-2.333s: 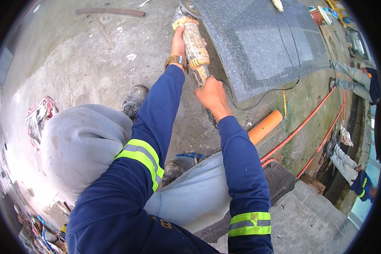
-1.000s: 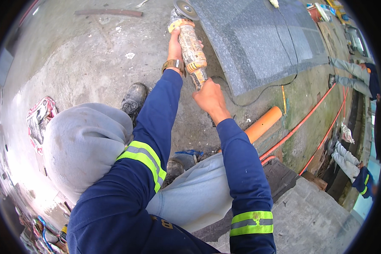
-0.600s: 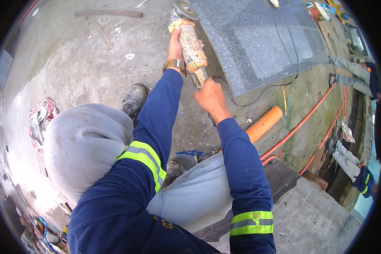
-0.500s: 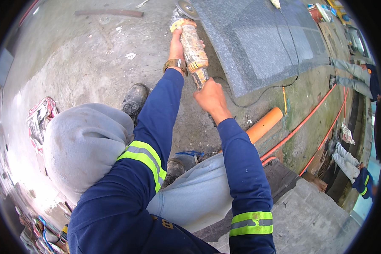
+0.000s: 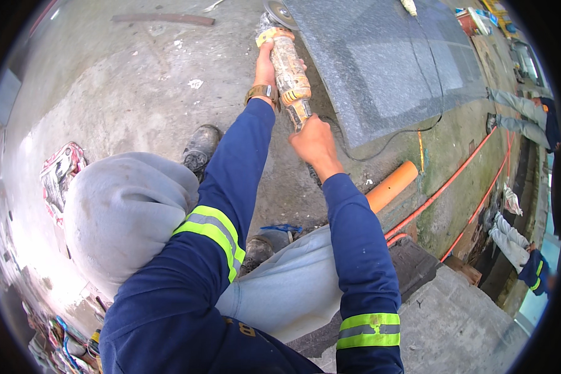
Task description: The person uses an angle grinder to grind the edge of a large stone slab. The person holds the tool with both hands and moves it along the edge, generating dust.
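Observation:
Both my arms reach forward to a dusty yellow angle grinder (image 5: 290, 71). My left hand (image 5: 265, 68) wraps round its body just behind the yellow head, with a watch on that wrist. Lower down, my right hand (image 5: 316, 144) is closed round the rear handle. At the far end, the round disc (image 5: 280, 14) sits against or very near the left edge of a grey stone slab (image 5: 380, 68); I cannot tell whether it touches. A dark power cord (image 5: 386, 138) curves along the slab's near corner.
An orange pipe (image 5: 393, 186) lies right of my right forearm. Red hoses (image 5: 458, 168) run along the floor beyond it. Two people (image 5: 530, 118) (image 5: 523, 255) are at the far right. A flat brown strip (image 5: 162, 19) lies at the far left, a crumpled bag (image 5: 62, 174) nearer.
The grinder and both hands sit slightly lower and further right in the picture. The surroundings shift a little the same way. Both grips stay the same.

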Motion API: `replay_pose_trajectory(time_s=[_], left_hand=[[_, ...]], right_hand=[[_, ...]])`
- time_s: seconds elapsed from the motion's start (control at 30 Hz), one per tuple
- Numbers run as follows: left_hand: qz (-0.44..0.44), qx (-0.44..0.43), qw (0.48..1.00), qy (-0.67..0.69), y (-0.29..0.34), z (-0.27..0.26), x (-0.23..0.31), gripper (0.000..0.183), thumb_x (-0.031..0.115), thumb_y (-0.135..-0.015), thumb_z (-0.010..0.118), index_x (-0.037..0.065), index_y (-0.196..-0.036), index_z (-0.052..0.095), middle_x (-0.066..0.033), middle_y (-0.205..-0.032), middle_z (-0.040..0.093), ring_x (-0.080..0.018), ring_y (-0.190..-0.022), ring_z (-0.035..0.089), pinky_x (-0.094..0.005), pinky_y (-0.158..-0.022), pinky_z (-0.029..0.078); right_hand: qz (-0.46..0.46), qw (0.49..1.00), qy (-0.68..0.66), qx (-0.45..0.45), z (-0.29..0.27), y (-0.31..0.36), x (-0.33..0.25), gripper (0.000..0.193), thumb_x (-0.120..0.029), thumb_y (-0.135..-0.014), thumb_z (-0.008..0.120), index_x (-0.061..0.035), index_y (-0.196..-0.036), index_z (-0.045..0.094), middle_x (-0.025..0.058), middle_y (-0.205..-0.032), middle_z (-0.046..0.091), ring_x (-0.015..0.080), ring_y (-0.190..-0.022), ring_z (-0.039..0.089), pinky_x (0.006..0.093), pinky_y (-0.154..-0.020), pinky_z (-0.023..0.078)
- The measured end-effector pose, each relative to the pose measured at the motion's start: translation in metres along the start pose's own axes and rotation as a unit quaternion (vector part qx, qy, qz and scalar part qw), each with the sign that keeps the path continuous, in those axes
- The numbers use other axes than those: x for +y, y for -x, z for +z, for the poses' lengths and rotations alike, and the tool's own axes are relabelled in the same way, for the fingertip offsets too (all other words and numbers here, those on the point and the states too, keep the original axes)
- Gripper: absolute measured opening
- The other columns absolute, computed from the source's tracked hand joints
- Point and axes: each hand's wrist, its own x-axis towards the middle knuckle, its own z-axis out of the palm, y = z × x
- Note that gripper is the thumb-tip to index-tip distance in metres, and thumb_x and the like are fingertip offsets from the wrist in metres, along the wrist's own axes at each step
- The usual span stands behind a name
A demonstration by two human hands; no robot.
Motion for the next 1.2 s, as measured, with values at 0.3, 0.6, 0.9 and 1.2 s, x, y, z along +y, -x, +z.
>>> replay_pose_trajectory(time_s=[0.3, 0.6, 0.9, 1.2], left_hand=[[0.008, 0.010, 1.000, 0.009, -0.003, 0.003, 0.001, 0.067, 0.057, -0.090, 0.044, 0.001, -0.125, 0.051, -0.0246, -0.089, 0.065, -0.0360, -0.073, 0.069, -0.0483, -0.060, 0.059], [0.014, -0.008, 1.000, -0.016, -0.002, -0.003, -0.002, 0.070, 0.060, -0.091, 0.043, 0.000, -0.126, 0.047, -0.0261, -0.095, 0.065, -0.0362, -0.079, 0.069, -0.0485, -0.065, 0.059], [0.022, -0.013, 1.000, -0.017, 0.006, -0.004, -0.006, 0.069, 0.061, -0.091, 0.043, 0.001, -0.126, 0.047, -0.0258, -0.094, 0.065, -0.0363, -0.079, 0.069, -0.0486, -0.065, 0.059], [0.028, -0.004, 0.999, -0.026, 0.016, -0.001, -0.008, 0.069, 0.060, -0.090, 0.044, 0.001, -0.125, 0.048, -0.0256, -0.095, 0.065, -0.0366, -0.079, 0.069, -0.0484, -0.066, 0.059]], right_hand=[[-0.002, 1.000, 0.008, 0.003, 0.000, -0.003, -0.001, 0.041, -0.016, -0.079, 0.069, 0.0080, -0.111, 0.058, 0.0304, -0.104, 0.067, 0.0424, -0.100, 0.066, 0.0466, -0.087, 0.053], [-0.008, 1.000, -0.002, 0.000, 0.000, -0.001, 0.003, 0.042, -0.017, -0.079, 0.070, 0.0084, -0.110, 0.058, 0.0313, -0.103, 0.067, 0.0433, -0.100, 0.066, 0.0472, -0.087, 0.053], [-0.016, 1.000, 0.004, -0.002, 0.003, 0.004, 0.010, 0.042, -0.016, -0.078, 0.069, 0.0090, -0.111, 0.057, 0.0315, -0.102, 0.067, 0.0442, -0.099, 0.065, 0.0477, -0.087, 0.053], [-0.019, 1.000, 0.002, -0.004, 0.001, 0.012, 0.013, 0.041, -0.015, -0.078, 0.069, 0.0089, -0.109, 0.057, 0.0316, -0.100, 0.067, 0.0443, -0.098, 0.066, 0.0478, -0.087, 0.053]])
